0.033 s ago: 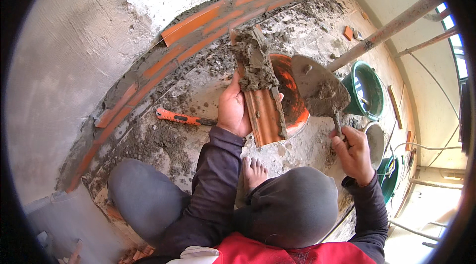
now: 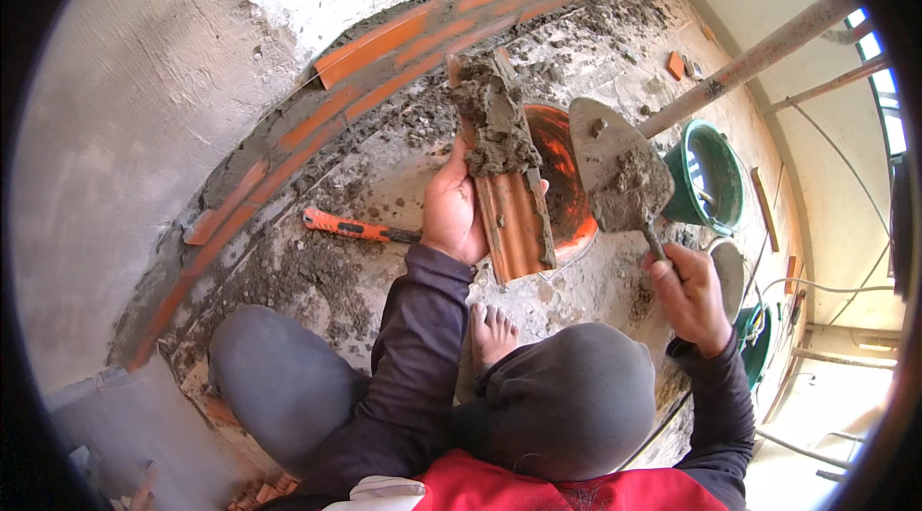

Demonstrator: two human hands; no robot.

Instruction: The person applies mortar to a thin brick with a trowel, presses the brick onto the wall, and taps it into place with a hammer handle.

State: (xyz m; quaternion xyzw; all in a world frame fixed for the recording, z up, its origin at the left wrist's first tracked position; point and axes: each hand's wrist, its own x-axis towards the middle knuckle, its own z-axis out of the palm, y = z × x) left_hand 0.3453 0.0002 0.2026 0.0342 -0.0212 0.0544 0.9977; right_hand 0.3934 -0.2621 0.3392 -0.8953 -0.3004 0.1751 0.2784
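My left hand (image 2: 459,210) is closed round a long orange clay brick (image 2: 514,228) with a grooved face. Grey mortar (image 2: 495,117) lies thick over its far half, while the near half is bare. In my right hand (image 2: 690,298) is the handle of a trowel (image 2: 600,151), its broad blade to the right of the brick and apart from it. A lump of mortar sticks to the blade near the handle. Under the brick and trowel stands an orange mortar-smeared tub (image 2: 557,160), partly hidden by them.
A low brick course (image 2: 403,45) curves along the wall. An orange-handled tool (image 2: 346,225) lies left of my left hand, its head hidden. Green buckets (image 2: 735,180) stand at the right, near a slanting metal pole (image 2: 759,60). Mortar crumbs cover the floor.
The trowel and my right hand have shifted slightly to the right, and the blade has turned a little. The brick in my left hand has hardly moved.
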